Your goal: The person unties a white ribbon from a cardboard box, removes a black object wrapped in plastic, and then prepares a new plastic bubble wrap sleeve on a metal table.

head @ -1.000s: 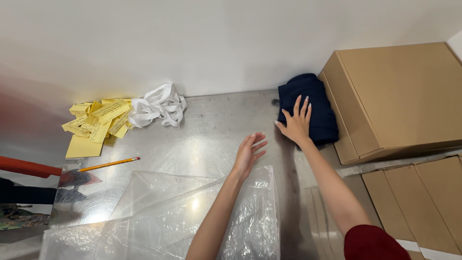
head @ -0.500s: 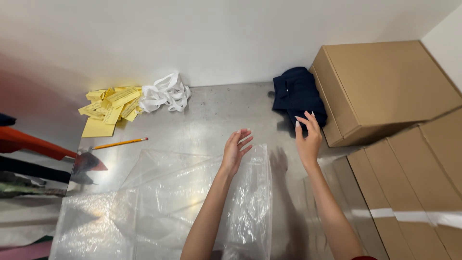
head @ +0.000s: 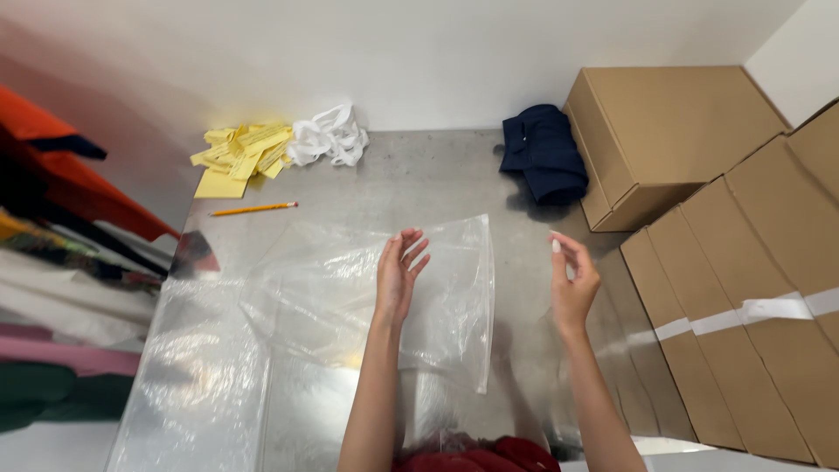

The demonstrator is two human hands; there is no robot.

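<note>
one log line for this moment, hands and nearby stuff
left hand: open over clear plastic bag | right hand: empty, beside bag | folded navy garment: untouched

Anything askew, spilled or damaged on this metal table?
Nothing looks damaged or spilled. The yellow paper slips lie in a loose, untidy heap at the table's far edge beside a tangle of white strips. The clear plastic bags lie crumpled and overlapping under the left hand; the right hand is empty.
</note>
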